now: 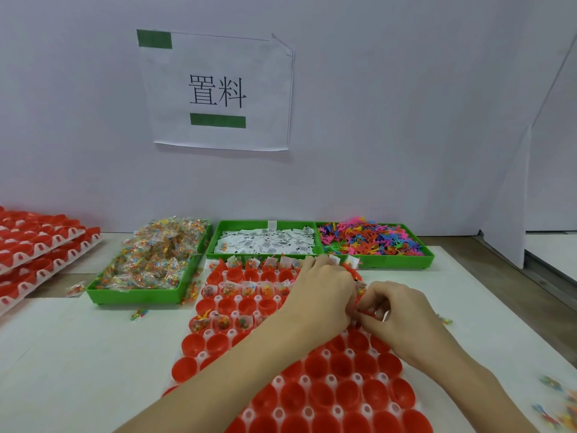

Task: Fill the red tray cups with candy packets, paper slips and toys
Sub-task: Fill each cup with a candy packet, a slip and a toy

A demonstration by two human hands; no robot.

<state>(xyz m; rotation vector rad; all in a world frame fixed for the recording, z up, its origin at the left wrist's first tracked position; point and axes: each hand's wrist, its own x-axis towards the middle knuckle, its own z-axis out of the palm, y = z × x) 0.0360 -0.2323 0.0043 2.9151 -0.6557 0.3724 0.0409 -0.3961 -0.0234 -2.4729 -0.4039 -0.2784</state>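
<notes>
The red tray of cups (327,389) lies in front of me on the white table. Its far rows hold candy packets and paper slips; the near cups look bare. My left hand (321,292) hovers over the right side of the third row, fingers curled down; what it holds is hidden. My right hand (393,310) sits beside it, fingertips pinching a small item at the tray's right edge. Behind stand green bins of candy packets (153,260), paper slips (265,242) and coloured toys (371,240).
Stacked red cup trays (37,248) sit at the far left. Loose candy packets lie near the left bin (139,314) and at the right table edge (552,404). A white wall with a paper sign (218,92) closes the back.
</notes>
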